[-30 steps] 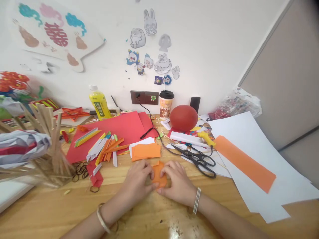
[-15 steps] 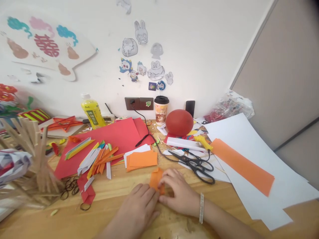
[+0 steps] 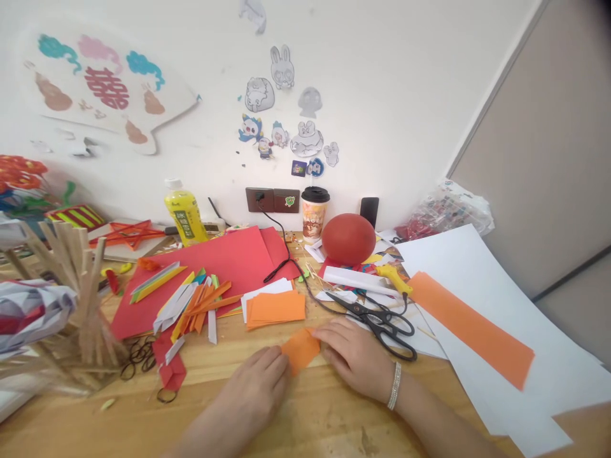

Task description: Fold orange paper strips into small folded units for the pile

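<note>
A small folded orange paper piece (image 3: 300, 350) lies on the wooden table (image 3: 305, 420) between my two hands. My left hand (image 3: 258, 383) rests flat at its lower left edge, fingertips pressing the paper's corner. My right hand (image 3: 356, 354) lies palm down on the paper's right side, fingers stretched along its edge. A stack of orange paper rectangles (image 3: 277, 307) sits just behind the piece. Black scissors (image 3: 382, 320) lie right of my right hand.
Red paper sheets (image 3: 224, 257), coloured paper strips (image 3: 191, 299), a yellow bottle (image 3: 182, 213), a lidded cup (image 3: 314, 214), a red ball (image 3: 348, 238), white sheets with an orange strip (image 3: 470, 320) at right, wooden sticks (image 3: 81, 286) at left, rubber bands (image 3: 138, 353).
The orange piece has been turned and flattened, now lying lower and more to the left. My right hand slid to its right side; my left hand drew back toward me.
</note>
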`<state>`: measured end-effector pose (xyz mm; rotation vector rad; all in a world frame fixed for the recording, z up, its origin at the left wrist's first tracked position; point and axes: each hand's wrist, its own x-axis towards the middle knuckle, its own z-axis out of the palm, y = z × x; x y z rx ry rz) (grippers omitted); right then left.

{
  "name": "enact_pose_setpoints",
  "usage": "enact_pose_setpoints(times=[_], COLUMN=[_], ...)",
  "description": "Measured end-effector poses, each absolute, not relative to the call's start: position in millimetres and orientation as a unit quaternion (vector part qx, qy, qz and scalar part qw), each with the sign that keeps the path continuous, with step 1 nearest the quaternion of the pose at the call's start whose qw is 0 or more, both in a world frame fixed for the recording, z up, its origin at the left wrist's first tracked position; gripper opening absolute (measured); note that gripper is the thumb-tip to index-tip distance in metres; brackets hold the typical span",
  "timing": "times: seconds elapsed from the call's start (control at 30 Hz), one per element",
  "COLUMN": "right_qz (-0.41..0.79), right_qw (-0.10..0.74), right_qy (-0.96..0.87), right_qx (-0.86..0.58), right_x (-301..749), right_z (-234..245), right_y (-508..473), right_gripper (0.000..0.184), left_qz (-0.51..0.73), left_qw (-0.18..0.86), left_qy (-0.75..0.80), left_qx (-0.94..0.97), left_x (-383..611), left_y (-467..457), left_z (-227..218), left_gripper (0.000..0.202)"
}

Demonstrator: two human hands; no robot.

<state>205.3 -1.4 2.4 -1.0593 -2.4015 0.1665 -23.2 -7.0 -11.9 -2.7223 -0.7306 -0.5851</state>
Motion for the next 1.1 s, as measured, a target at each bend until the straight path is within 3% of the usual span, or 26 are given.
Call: enact_pose_setpoints(times=[0.3, 0.53, 0.87, 1.1], right_qz=[0.077, 0.052, 0.122, 0.100], right_qw=[0.230, 0.216, 0.265, 0.266], right_qy=[-0.893, -0.879, -0.809, -0.778], right_qx=[-0.380, -0.421, -0.510, -0.560], right_x=[205, 198, 189, 182], right_z=[4, -1, -6, -10], right_y=[0, 0, 1, 3], right_gripper=[0.020, 0.003, 0.009, 0.014], left_qz=[-0.227, -0.208, -0.248, -0.196], left_qw=[0.139, 0.105, -0.022, 0.024], left_qy=[-0.270, -0.308, -0.405, -0.452], left_qx=[-0.925, -0.922, -0.880, -0.870], left_x=[-30, -27, -16, -11], left_y=[5, 3, 4, 13], left_z=[-10, -7, -3, -14], left_gripper=[0.041, 0.032, 0.030, 0.020])
